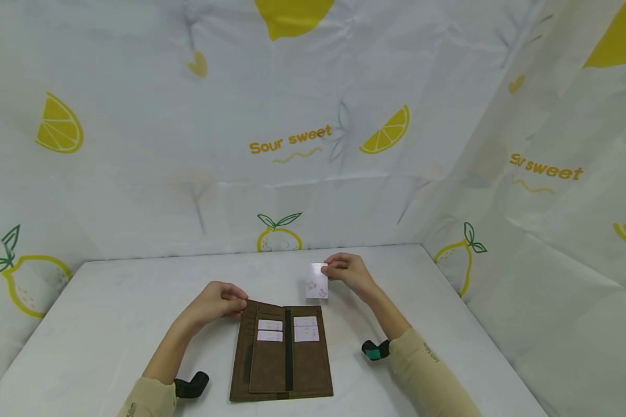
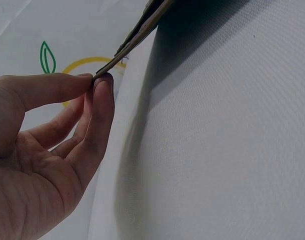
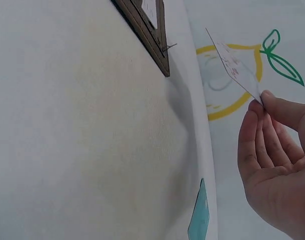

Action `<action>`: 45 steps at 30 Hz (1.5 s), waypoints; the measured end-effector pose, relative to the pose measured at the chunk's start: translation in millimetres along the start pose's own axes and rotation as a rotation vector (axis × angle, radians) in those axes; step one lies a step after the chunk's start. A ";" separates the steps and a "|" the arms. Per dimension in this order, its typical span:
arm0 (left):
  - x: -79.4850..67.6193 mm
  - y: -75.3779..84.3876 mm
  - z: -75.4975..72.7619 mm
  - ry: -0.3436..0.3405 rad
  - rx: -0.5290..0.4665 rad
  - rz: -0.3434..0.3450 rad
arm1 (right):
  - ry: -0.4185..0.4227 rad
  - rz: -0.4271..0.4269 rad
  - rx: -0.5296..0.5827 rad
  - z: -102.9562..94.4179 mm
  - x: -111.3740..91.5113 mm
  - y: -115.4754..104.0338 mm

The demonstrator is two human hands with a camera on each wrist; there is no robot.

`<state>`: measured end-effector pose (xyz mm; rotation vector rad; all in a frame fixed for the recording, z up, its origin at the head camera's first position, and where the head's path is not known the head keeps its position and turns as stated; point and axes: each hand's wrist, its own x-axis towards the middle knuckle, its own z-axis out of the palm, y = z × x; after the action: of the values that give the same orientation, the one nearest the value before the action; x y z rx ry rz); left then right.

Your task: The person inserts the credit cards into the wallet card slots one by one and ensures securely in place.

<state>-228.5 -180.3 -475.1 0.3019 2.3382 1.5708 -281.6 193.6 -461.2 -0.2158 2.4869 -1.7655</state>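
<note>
Our left hand (image 1: pixel 213 302) pinches the far left corner of the open brown wallet (image 1: pixel 271 365), its length running away from us; our right hand (image 1: pixel 348 273), nearer the right half, pinches a pale card (image 1: pixel 316 282) apart from the wallet, just beyond that half, its height above the table (image 1: pixel 109 336) hard to judge

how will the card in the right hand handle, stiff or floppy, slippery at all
The card is probably stiff: pinched at its edge by the right hand, it juts out without drooping. It looks thin in the right wrist view, so likely light. Its sheen in the head view hints it may be slippery.
</note>
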 end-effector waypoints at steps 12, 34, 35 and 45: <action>-0.3 1.2 0.0 -0.001 0.005 0.008 | -0.050 -0.032 -0.011 24.0 -3.6 -13.2; -1.7 4.7 -0.2 -0.016 -0.024 -0.010 | -0.140 -0.037 -0.001 59.4 -4.7 -26.4; -1.6 5.0 -0.2 -0.016 -0.023 -0.011 | -0.146 -0.041 0.000 60.8 -4.8 -26.6; -2.1 5.3 -0.1 -0.016 -0.029 -0.019 | -0.198 -0.064 0.013 73.7 -4.1 -24.2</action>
<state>-226.6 -179.1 -469.8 0.2842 2.2976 1.5862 -264.9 117.7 -462.8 -0.4510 2.3536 -1.6916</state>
